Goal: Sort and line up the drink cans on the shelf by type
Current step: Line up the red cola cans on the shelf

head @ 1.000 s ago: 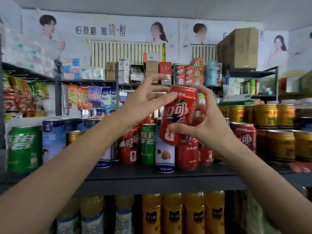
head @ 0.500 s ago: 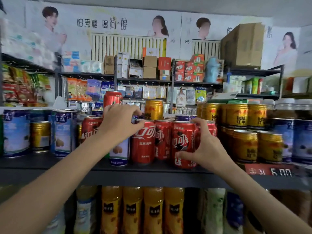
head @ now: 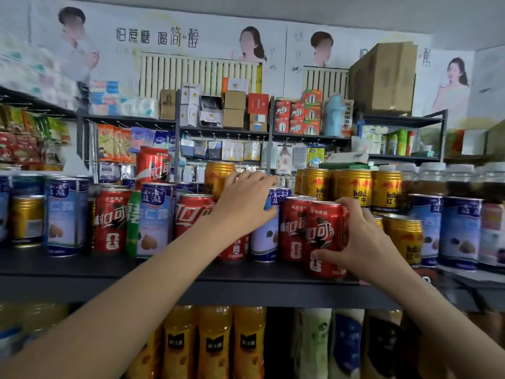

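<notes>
My right hand (head: 366,242) grips a red cola can (head: 325,236) standing at the front edge of the dark shelf (head: 246,280). A second red cola can (head: 295,228) stands just to its left. My left hand (head: 243,203) reaches over the middle cans, fingers curled on top of a blue-and-white can (head: 266,242); the grip itself is hidden. More red cola cans (head: 113,220) stand mixed with blue-and-white cans (head: 155,217) and a green can (head: 133,225) on the left. One red can (head: 152,165) sits stacked on top.
Gold energy drink cans (head: 352,187) stand in stacked rows to the right, with more blue-and-white cans (head: 459,231) beyond. Orange juice bottles (head: 213,343) fill the shelf below. Other racks with boxes and packets stand behind.
My right hand brought the red can down from the air and set it on the shelf front. My left hand moved right across the can tops. The view shifted right.
</notes>
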A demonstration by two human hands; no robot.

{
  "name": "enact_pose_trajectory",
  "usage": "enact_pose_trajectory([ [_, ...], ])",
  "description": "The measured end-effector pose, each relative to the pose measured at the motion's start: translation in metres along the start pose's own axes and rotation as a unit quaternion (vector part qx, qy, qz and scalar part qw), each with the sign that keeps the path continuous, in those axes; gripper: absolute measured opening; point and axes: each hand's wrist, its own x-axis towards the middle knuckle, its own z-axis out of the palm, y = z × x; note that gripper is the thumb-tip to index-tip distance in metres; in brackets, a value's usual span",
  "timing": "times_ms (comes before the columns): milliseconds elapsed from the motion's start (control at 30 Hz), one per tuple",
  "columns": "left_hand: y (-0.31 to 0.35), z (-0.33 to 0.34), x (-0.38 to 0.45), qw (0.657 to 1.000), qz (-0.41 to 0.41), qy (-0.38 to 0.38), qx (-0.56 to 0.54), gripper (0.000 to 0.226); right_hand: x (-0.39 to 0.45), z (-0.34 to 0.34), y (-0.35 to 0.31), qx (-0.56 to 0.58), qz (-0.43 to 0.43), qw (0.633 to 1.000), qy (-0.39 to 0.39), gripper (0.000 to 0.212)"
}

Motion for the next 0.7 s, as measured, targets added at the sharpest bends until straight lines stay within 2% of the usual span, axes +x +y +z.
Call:
enact_pose_trajectory([
  [167,0.012,0.018,0.011,0.999,0.001,-0.051,0.015,0.066,0.012,0.003,0.010,-0.103,0.005,0.994,0.027,0.095],
  [333,0.017,0.029,0.009,0.997,0.017,-0.018,0.075,0.065,0.024,0.012,0.011,-0.243,0.009,0.968,0.066,0.093],
  [433,0.015,0.024,0.005,0.999,0.029,-0.009,0.044,0.065,0.026,0.016,0.008,-0.277,0.021,0.958,0.066,0.093],
  [567,-0.005,0.000,-0.011,0.996,0.030,0.082,0.022,0.051,0.029,0.004,-0.002,-0.243,0.014,0.966,0.085,0.094],
  [633,-0.025,-0.017,-0.022,0.993,0.000,0.114,0.006,0.046,0.035,-0.006,-0.022,-0.158,-0.017,0.980,0.116,0.082],
  [700,-0.049,-0.031,-0.030,0.994,-0.046,0.103,-0.006,0.042,0.044,-0.010,-0.049,-0.075,-0.066,0.988,0.118,0.068],
])
